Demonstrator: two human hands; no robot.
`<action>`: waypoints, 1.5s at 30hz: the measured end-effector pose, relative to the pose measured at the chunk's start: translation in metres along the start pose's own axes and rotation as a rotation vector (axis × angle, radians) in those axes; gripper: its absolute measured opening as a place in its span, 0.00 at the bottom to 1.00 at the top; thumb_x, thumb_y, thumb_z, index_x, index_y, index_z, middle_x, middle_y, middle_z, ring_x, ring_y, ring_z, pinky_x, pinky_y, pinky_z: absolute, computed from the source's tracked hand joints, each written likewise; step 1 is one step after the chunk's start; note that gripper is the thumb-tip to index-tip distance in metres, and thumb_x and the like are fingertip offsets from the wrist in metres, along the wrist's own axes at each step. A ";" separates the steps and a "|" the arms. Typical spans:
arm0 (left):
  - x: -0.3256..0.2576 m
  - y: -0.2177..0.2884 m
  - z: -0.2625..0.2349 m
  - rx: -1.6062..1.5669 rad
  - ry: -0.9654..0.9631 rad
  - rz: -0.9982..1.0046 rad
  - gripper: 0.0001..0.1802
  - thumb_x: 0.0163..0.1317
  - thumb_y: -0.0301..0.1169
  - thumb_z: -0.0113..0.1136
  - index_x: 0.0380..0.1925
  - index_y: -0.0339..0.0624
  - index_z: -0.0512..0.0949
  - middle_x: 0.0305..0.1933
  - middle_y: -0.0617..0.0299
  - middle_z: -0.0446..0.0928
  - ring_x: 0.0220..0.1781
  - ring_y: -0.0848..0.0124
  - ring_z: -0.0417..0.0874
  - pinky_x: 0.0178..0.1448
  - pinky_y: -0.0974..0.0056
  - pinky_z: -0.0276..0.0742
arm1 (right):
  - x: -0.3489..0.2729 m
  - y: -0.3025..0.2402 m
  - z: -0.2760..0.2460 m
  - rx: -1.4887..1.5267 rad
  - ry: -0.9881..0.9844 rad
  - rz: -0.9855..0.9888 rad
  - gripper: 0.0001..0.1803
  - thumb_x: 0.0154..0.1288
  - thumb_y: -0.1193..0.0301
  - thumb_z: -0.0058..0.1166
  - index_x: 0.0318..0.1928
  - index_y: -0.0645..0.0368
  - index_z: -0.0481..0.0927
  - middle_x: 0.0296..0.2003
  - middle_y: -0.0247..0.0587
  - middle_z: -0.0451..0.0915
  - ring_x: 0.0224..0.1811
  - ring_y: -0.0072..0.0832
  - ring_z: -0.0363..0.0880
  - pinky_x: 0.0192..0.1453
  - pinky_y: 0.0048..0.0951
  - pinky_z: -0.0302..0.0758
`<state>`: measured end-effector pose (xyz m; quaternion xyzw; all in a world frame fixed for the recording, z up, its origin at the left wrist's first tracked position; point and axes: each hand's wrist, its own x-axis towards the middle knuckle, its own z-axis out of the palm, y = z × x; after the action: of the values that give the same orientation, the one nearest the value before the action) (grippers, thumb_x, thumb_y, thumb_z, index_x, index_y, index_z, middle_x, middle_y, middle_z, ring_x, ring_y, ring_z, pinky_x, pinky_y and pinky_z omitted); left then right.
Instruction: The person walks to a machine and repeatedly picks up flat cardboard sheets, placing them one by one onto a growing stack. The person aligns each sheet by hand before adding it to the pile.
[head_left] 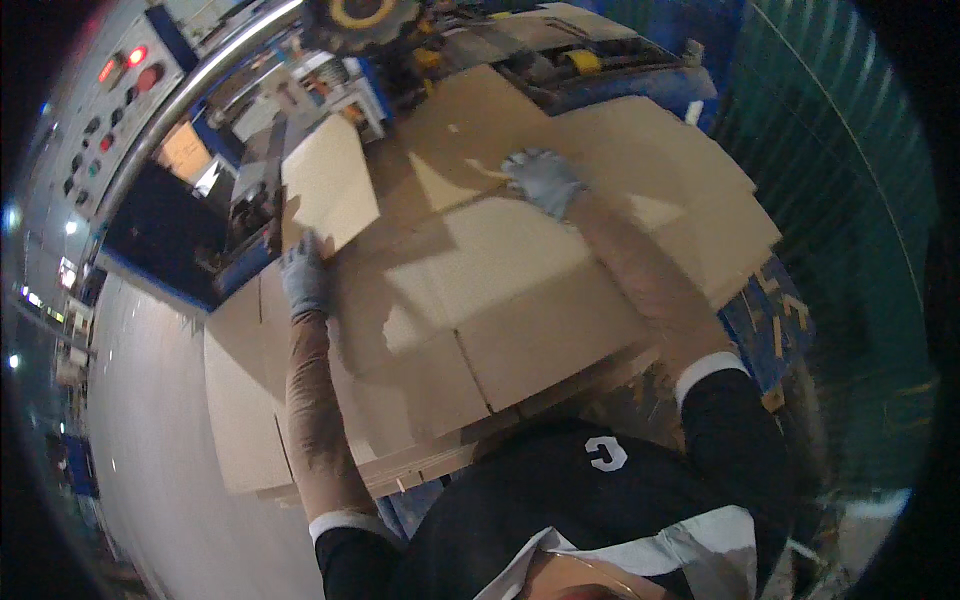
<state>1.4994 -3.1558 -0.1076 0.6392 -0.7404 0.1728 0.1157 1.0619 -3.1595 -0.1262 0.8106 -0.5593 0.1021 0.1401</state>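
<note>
Centre frame: stack of flat brown corrugated cardboard sheets point(500, 300), slotted and creased, top sheet lit in patches. Left hand point(305, 278) in grey knit glove lies flat on the stack's left edge, centre-left, fingers spread toward a loose pale cardboard flap point(330, 185) just above it. Right hand point(543, 180), same glove type, presses palm-down on the top sheet, upper centre. Both forearms bare, black sleeves with white cuffs at bottom. Upper left: grey control panel with red lit buttons point(120, 80). Top centre: blue-and-yellow machine point(560, 50) behind the stack. Left: pale floor point(150, 450).
</note>
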 end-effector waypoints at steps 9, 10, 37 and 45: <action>-0.207 -0.092 -0.059 -0.245 0.344 -0.802 0.37 0.63 0.53 0.53 0.63 0.36 0.65 0.60 0.44 0.72 0.60 0.55 0.74 0.63 0.57 0.70 | -0.208 0.026 -0.068 0.226 0.407 0.829 0.30 0.61 0.52 0.57 0.54 0.63 0.75 0.50 0.52 0.76 0.51 0.47 0.76 0.54 0.38 0.74; -0.232 -0.105 -0.065 -0.323 0.280 -1.029 0.38 0.65 0.55 0.50 0.64 0.36 0.65 0.60 0.44 0.72 0.60 0.55 0.74 0.63 0.57 0.71 | -0.231 0.035 -0.070 0.258 0.578 1.030 0.30 0.62 0.54 0.56 0.56 0.63 0.73 0.52 0.53 0.75 0.52 0.48 0.75 0.55 0.37 0.74; -0.326 -0.208 -0.020 -0.111 0.326 -1.335 0.41 0.62 0.56 0.53 0.60 0.26 0.67 0.59 0.40 0.72 0.62 0.52 0.74 0.62 0.54 0.70 | -0.278 0.076 -0.029 1.500 1.137 0.921 0.31 0.61 0.69 0.58 0.63 0.65 0.67 0.58 0.51 0.72 0.58 0.38 0.73 0.60 0.35 0.71; -0.336 -0.242 -0.048 -1.322 0.861 -1.068 0.23 0.65 0.39 0.52 0.52 0.31 0.73 0.59 0.50 0.73 0.59 0.59 0.75 0.60 0.58 0.73 | -0.259 0.063 -0.110 0.181 0.429 1.194 0.25 0.60 0.72 0.56 0.59 0.66 0.72 0.55 0.46 0.75 0.58 0.37 0.73 0.59 0.36 0.72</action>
<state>1.7885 -2.8620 -0.1689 0.5797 -0.1920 -0.1361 0.7801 0.9106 -2.9160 -0.0990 0.3297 -0.8632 0.3694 0.0990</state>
